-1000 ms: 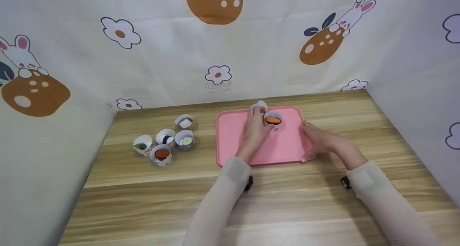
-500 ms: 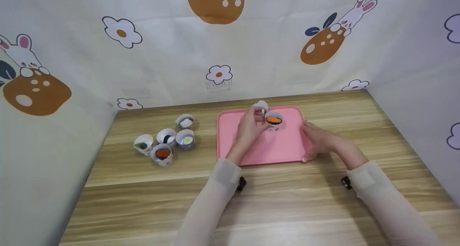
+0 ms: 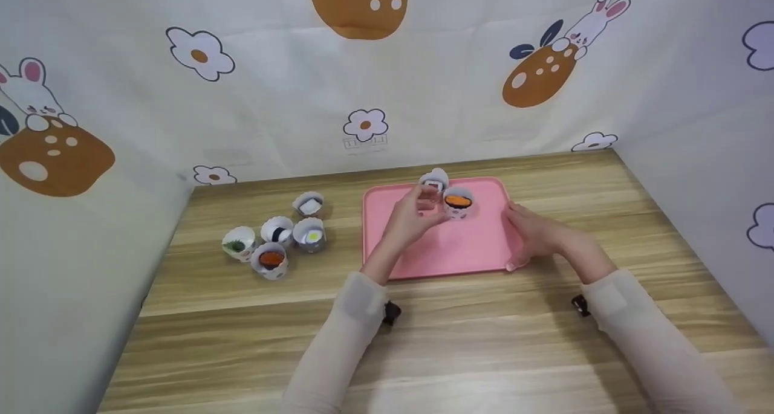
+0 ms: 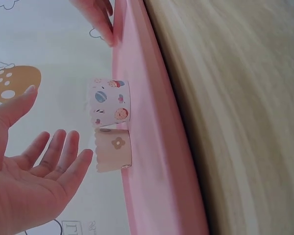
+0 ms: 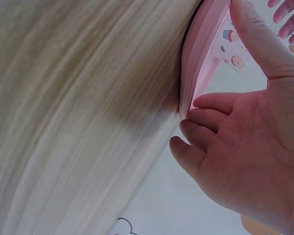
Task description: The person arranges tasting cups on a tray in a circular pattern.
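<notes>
Near the back of a pink tray (image 3: pixel 465 251) stand two paper baking cups. The patterned cup (image 4: pixel 110 102) holds an orange-topped toy sushi (image 3: pixel 458 202). Beside it, the cup with a flower print (image 4: pixel 114 150) holds a white piece with a dark middle. My left hand (image 3: pixel 406 217) hovers over the tray just left of these cups, fingers loosely spread and holding nothing; the left wrist view shows a gap between fingertips and cups. At the tray's right edge rests my right hand (image 3: pixel 535 236), its fairly straight fingers and thumb touching the rim (image 5: pixel 188 85).
Left of the tray, several more paper cups cluster on the wooden table (image 3: pixel 242 341), among them one with an orange-red piece (image 3: pixel 271 259) and one with a green leaf (image 3: pixel 234 245). A patterned cloth wall (image 3: pixel 290 118) rises behind the table.
My left hand has drawn away to the left from the two cups on the tray, baring more of them. The right hand stays at the tray's edge.
</notes>
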A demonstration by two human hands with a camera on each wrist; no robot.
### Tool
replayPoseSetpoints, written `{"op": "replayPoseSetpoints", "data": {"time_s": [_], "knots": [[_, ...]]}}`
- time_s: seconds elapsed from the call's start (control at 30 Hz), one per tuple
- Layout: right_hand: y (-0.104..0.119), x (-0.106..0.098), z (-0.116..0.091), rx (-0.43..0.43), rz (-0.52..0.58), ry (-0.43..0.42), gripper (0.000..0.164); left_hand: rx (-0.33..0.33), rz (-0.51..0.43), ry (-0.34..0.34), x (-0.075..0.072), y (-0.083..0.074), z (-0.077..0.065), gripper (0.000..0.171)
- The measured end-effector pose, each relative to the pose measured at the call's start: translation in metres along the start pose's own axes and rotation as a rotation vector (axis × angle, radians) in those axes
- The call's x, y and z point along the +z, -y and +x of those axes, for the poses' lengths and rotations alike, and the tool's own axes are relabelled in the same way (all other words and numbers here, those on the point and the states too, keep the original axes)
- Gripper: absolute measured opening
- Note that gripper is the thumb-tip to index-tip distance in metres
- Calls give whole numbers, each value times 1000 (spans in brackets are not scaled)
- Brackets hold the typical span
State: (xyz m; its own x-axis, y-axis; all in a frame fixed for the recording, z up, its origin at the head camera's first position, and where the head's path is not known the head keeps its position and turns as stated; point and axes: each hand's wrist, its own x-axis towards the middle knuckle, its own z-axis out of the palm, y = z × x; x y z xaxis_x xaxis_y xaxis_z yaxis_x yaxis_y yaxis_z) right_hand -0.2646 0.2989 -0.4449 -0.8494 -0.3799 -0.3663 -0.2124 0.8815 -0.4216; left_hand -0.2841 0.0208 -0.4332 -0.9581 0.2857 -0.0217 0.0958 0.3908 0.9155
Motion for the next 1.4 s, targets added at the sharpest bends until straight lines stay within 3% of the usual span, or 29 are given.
{"op": "replayPoseSetpoints", "data": {"time_s": [0.43,0.77,0.97,1.4], "knots": [[1,1,0,12,6,3,129,37,-12,89,-22,4,-14,63],[0,0,-1,-6,13,-4,129,85,24,153,-30,9,-23,69],[0,0,-1,0,13,1,131,111,-24,182,-36,11,-27,70],[0,1,0,10,1,3,131,70,-37,131,-56,17,-38,69]]}}
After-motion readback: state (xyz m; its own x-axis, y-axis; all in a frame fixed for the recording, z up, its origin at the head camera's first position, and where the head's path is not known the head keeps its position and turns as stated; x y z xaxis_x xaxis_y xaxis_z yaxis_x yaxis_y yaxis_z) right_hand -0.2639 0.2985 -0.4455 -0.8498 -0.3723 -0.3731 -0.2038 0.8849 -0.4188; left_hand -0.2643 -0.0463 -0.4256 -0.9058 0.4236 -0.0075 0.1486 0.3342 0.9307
